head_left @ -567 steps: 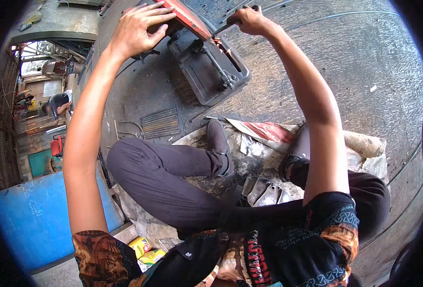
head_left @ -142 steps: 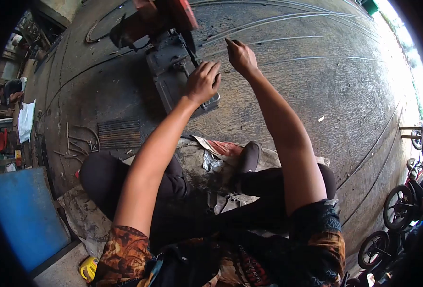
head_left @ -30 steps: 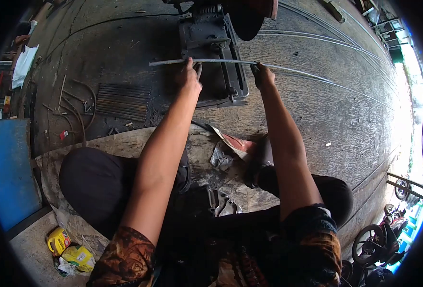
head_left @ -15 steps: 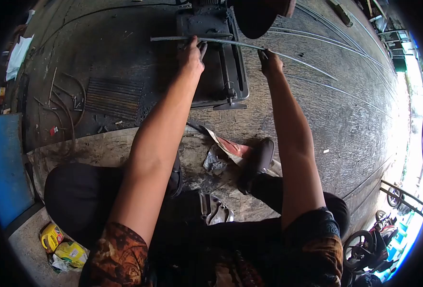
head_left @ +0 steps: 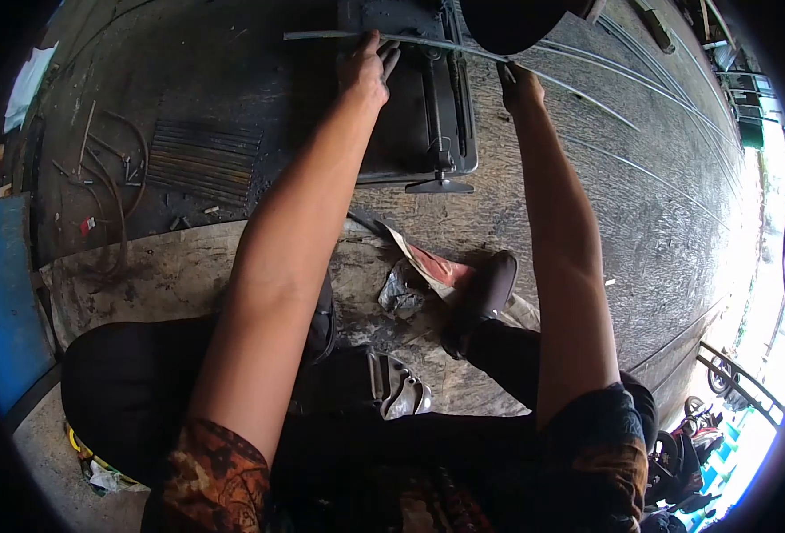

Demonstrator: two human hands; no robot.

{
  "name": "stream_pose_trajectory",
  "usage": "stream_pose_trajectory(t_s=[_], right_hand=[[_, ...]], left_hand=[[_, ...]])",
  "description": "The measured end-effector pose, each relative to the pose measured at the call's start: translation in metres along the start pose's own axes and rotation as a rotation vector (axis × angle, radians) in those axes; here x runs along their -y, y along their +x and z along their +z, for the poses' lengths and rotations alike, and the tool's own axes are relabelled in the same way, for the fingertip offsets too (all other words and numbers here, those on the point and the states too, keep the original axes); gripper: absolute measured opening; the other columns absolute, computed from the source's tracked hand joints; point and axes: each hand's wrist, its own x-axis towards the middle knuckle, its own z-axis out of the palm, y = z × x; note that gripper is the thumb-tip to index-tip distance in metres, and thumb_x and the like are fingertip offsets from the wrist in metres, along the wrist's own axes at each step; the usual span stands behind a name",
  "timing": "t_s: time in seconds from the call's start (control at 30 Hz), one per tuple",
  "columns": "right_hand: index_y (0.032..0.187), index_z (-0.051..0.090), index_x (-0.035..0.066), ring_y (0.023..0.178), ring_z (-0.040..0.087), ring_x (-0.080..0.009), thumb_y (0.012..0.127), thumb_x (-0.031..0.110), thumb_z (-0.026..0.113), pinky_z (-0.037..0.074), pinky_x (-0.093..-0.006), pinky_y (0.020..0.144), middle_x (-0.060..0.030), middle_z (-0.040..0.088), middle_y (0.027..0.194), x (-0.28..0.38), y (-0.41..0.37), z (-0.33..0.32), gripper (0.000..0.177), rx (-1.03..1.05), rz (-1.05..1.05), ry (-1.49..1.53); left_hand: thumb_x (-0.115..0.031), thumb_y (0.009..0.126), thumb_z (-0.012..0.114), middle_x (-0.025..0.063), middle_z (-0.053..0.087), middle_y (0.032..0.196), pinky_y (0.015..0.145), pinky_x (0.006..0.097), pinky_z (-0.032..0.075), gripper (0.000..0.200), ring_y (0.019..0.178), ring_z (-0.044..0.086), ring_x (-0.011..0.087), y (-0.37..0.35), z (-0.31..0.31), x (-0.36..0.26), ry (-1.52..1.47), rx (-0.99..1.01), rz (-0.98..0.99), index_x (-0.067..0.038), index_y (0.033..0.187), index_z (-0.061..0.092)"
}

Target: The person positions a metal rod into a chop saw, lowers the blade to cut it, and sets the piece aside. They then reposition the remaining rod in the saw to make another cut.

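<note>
A long, thin metal rod [head_left: 315, 35] lies crosswise over a dark metal machine base that looks like a chop saw [head_left: 385, 147]. My left hand [head_left: 368, 75] is closed on the rod near its left end, above the base. Farther right, my right hand [head_left: 522, 87] pinches the same rod just past the base's right edge. Above that hand hangs the saw's dark rounded guard [head_left: 510, 25]. A vise screw with a flat handle [head_left: 440, 186] sticks out at the near side of the base.
Several long rods [head_left: 646, 82] stretch across the floor to the right. Cut dark bars [head_left: 204, 158] lie side by side at left, near bent hoses or rods [head_left: 126, 209]. A blue panel [head_left: 0, 298] stands far left. Motorcycles [head_left: 684, 453] are at lower right.
Both hands and the rod have moved forward over the saw base, away from me. The camera view has shifted slightly, and both hands keep their hold.
</note>
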Motion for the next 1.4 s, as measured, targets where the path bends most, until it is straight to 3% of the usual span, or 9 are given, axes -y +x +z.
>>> stream_pose_trajectory(t_s=[0.07, 0.43, 0.53, 0.73, 0.8, 0.93, 1.0, 1.27, 1.4], right_hand=[[0.116, 0.059, -0.007, 0.107, 0.064, -0.0216, 0.096, 0.011, 0.062, 0.056, -0.0292, 0.090, -0.0151, 0.062, 0.117, -0.001, 0.001, -0.007, 0.027, 0.093, -0.310, -0.761], [0.120, 0.066, 0.004, 0.103, 0.065, -0.0211, 0.093, 0.024, 0.067, 0.049, -0.0288, 0.091, -0.0131, 0.068, 0.111, -0.004, -0.004, 0.015, 0.033, 0.028, -0.076, -0.475], [0.112, 0.050, -0.023, 0.107, 0.062, -0.0343, 0.086, -0.009, 0.064, 0.060, -0.0352, 0.089, -0.0293, 0.055, 0.119, 0.003, -0.024, 0.029, 0.033, 0.100, -0.268, -0.468], [0.121, 0.058, -0.006, 0.107, 0.063, -0.0224, 0.094, 0.006, 0.061, 0.054, -0.0316, 0.097, -0.0141, 0.065, 0.111, -0.002, -0.013, 0.027, 0.030, 0.161, -0.461, -1.226], [0.119, 0.058, -0.005, 0.101, 0.066, -0.0220, 0.093, 0.007, 0.064, 0.055, -0.0291, 0.093, -0.0127, 0.065, 0.111, -0.003, -0.007, 0.042, 0.029, -0.084, 0.152, 0.345], [0.110, 0.055, -0.015, 0.095, 0.067, -0.0294, 0.086, -0.006, 0.066, 0.062, -0.0320, 0.084, -0.0221, 0.063, 0.107, -0.009, 0.002, 0.029, 0.028, 0.013, 0.101, 0.538], [0.101, 0.052, -0.020, 0.090, 0.068, -0.0329, 0.081, -0.016, 0.065, 0.064, -0.0332, 0.077, -0.0278, 0.060, 0.105, -0.012, -0.001, 0.025, 0.024, 0.037, -0.197, -0.202], [0.102, 0.051, -0.020, 0.094, 0.068, -0.0332, 0.084, -0.013, 0.063, 0.064, -0.0340, 0.078, -0.0299, 0.058, 0.110, 0.006, -0.035, 0.033, 0.023, 0.016, -0.212, -0.269], [0.121, 0.050, -0.017, 0.118, 0.057, -0.0349, 0.091, -0.003, 0.057, 0.060, -0.0386, 0.090, -0.0264, 0.055, 0.124, 0.037, -0.063, 0.052, 0.033, 0.192, -0.295, -0.910]], left_hand=[[-0.020, 0.094, 0.065, 0.0108, 0.067, 0.110, 0.090, 0.0385, 0.059, 0.025, 0.101, 0.067, 0.0258, -0.002, 0.005, -0.005, 0.002, -0.059, -0.007, -0.003, 0.111, 0.058], [-0.012, 0.095, 0.064, 0.0105, 0.065, 0.106, 0.085, 0.0367, 0.060, 0.020, 0.093, 0.067, 0.0263, 0.014, -0.002, -0.014, -0.017, -0.075, -0.027, -0.001, 0.111, 0.061], [-0.013, 0.095, 0.063, 0.0098, 0.065, 0.106, 0.085, 0.0360, 0.060, 0.021, 0.095, 0.067, 0.0257, 0.024, -0.008, -0.011, -0.006, -0.081, -0.048, -0.003, 0.113, 0.060], [-0.012, 0.095, 0.062, 0.0091, 0.065, 0.107, 0.083, 0.0349, 0.060, 0.022, 0.095, 0.067, 0.0248, 0.035, -0.011, -0.006, 0.029, -0.059, -0.033, -0.005, 0.116, 0.058], [-0.012, 0.095, 0.063, 0.0089, 0.065, 0.105, 0.081, 0.0345, 0.061, 0.021, 0.092, 0.068, 0.0243, 0.032, -0.009, -0.007, 0.062, -0.101, -0.008, -0.005, 0.114, 0.059], [-0.011, 0.095, 0.063, 0.0084, 0.067, 0.102, 0.078, 0.0344, 0.061, 0.020, 0.087, 0.069, 0.0238, 0.039, -0.017, -0.003, 0.068, -0.065, 0.006, -0.005, 0.113, 0.059], [-0.010, 0.093, 0.065, 0.0079, 0.067, 0.100, 0.077, 0.0347, 0.062, 0.020, 0.084, 0.069, 0.0233, 0.035, -0.020, -0.003, 0.086, -0.092, -0.060, -0.005, 0.112, 0.060], [-0.009, 0.092, 0.067, 0.0115, 0.065, 0.103, 0.080, 0.0357, 0.062, 0.022, 0.088, 0.068, 0.0248, 0.026, -0.017, -0.007, 0.012, -0.085, -0.005, 0.001, 0.111, 0.060], [-0.008, 0.091, 0.067, 0.0119, 0.065, 0.103, 0.082, 0.0375, 0.062, 0.020, 0.090, 0.067, 0.0250, 0.023, 0.003, -0.028, 0.021, -0.071, 0.045, 0.001, 0.108, 0.059]])
